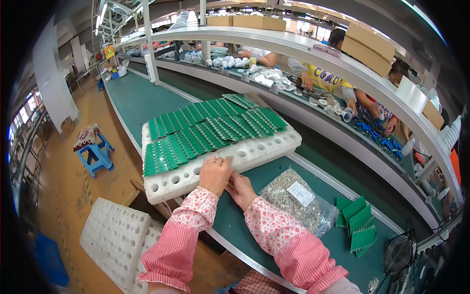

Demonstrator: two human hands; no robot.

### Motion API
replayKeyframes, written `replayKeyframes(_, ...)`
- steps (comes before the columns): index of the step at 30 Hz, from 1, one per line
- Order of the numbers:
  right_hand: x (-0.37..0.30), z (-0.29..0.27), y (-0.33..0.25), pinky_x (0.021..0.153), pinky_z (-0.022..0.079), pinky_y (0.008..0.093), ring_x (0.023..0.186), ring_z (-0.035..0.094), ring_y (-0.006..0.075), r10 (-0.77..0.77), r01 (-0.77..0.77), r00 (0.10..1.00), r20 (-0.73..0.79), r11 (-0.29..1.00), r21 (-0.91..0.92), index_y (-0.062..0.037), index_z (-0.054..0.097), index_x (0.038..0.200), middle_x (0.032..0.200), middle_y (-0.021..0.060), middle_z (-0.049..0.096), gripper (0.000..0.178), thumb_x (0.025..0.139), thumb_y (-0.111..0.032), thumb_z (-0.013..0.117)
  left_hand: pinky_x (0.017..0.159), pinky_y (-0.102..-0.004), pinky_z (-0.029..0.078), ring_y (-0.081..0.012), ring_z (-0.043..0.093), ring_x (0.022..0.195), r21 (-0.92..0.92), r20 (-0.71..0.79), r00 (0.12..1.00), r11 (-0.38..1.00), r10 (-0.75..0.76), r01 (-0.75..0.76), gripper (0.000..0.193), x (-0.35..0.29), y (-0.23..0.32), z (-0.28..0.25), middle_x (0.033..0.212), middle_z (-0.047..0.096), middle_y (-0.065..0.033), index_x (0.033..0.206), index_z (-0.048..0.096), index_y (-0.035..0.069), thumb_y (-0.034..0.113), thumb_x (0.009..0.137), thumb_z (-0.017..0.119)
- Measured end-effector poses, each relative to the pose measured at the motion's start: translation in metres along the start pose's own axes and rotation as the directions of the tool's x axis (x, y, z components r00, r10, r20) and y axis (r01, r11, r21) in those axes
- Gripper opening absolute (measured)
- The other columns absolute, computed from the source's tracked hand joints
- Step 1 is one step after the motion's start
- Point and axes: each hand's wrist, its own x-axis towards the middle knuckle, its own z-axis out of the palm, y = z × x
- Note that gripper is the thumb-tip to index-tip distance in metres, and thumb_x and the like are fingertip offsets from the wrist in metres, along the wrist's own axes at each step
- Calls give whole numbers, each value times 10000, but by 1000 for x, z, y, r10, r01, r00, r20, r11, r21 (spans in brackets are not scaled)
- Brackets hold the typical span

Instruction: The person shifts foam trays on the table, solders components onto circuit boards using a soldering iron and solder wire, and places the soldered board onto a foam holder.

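My left hand (214, 175) is closed at the front edge of a white foam tray (223, 161), with a ring on one finger. Right beside it, my right hand (240, 190) has its fingers pinched together, and the fingertips of both hands meet. Whatever they hold is hidden behind the fingers. Rows of green circuit board panels (196, 134), lined with small parts, overlap across the foam tray. To the right of my right hand lies a clear plastic bag (289, 201) filled with small metallic parts, with a white label on it.
More green panels (361, 223) lean in a stack at the right, near a small black fan (398, 252). Spare foam trays (115, 237) and a blue stool (96, 156) stand at lower left. Across a shelf (313, 46), co-workers handle white and blue parts on a conveyor.
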Motion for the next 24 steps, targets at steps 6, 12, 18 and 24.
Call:
replayKeyframes(6, 2, 1, 0, 694, 559, 312, 849, 643, 200, -45, 46, 999, -27, 998, 45, 33, 367, 1217, 1010, 117, 599, 344, 972, -149, 525, 769, -389, 496, -293, 608, 857, 7, -98, 995, 1000, 8, -8, 356, 7, 6, 2, 845, 667, -100, 1054, 673, 75, 201, 727, 735)
replayKeyframes(12, -14, 10, 2, 723, 550, 317, 888, 619, 189, -132, 135, 971, -199, 991, 2, -12, 256, 1257, 1054, 130, 557, 478, 951, -182, 582, 777, -369, 498, -276, 606, 895, 53, -34, 999, 998, -24, 26, 356, 9, 16, 10, 868, 677, -93, 1043, 687, 96, 250, 728, 748)
replayKeyframes(18, -32, 1, 9, 707, 535, 303, 856, 612, 175, -190, 178, 956, -222, 981, -69, -9, 372, 1154, 990, 116, 583, 299, 941, -128, 544, 799, -384, 497, -287, 603, 911, 79, 18, 996, 993, -86, 84, 355, 20, 22, 8, 896, 680, -101, 1031, 672, 73, 230, 724, 756)
replayKeyframes(24, -48, 0, 6, 731, 490, 309, 832, 591, 167, -215, 171, 952, -216, 963, -207, -24, 391, 1144, 1021, 93, 590, 287, 937, -150, 544, 813, -399, 497, -307, 602, 942, 109, 62, 990, 986, -130, 123, 328, 27, 15, 1, 912, 681, -118, 1007, 658, 55, 221, 740, 749)
